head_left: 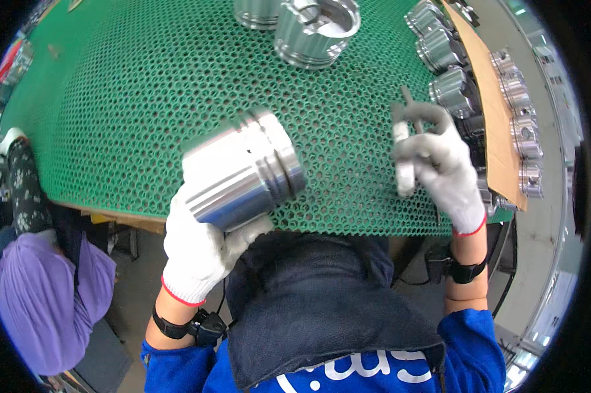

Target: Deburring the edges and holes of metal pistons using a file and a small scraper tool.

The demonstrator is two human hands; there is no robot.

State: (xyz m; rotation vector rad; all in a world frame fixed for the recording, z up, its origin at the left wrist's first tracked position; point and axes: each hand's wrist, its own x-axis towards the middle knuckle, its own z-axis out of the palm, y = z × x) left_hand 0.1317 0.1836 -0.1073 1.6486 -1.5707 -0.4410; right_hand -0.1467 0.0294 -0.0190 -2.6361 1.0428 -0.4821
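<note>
My left hand (200,245), in a white knit glove with a red cuff, grips a shiny metal piston (243,170) tilted on its side above the green mat. The piston's ring grooves face up and to the right, and the fingers behind it are partly hidden. To the right, my gloved right hand (439,160) is closed round a slim hand tool (404,154) with a whitish, wrapped-looking handle and a thin grey upper part. Motion blurs the tool, so its exact kind does not show. The two hands are apart.
Two pistons stand at the far middle, the nearer piston (316,33) upright. Along the right, several pistons (454,92) line a cardboard divider (489,105), with more beyond it. A green honeycomb mat (348,131) covers the table. At left sits another person in a purple garment (50,295).
</note>
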